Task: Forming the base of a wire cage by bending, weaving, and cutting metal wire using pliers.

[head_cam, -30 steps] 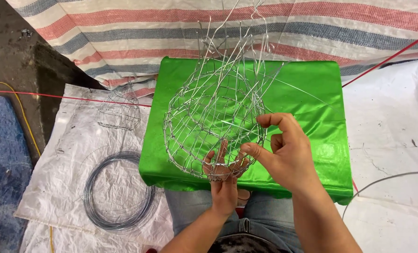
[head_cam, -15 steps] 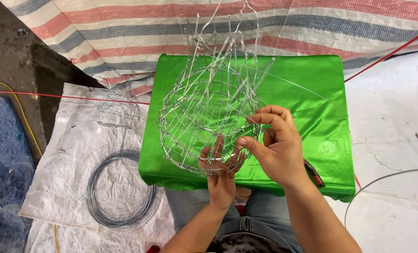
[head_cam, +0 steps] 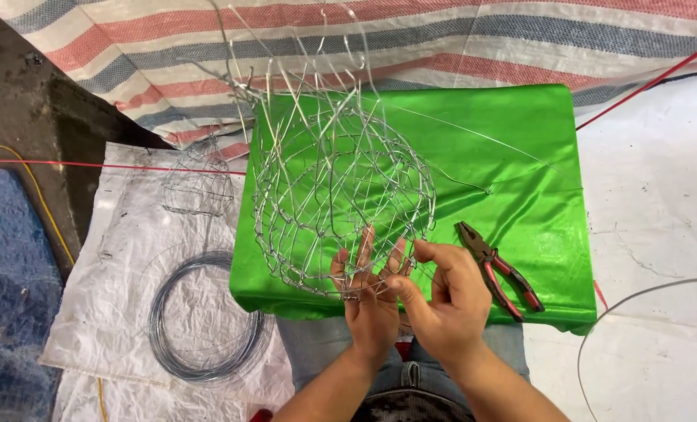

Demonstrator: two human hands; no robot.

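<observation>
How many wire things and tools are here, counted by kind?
Wire mesh baskets: 2, the large one held by left hand and right hand, a small one
Wire coils: 1
Pliers: 1
Total: 4

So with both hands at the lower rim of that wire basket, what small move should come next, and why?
Probably twisting the pinched strand tighter by hand. The right hand pinches a wire at the near rim of the wire basket, the left hand braces the mesh from beneath, and the pliers lie untouched on the green cloth.
</observation>
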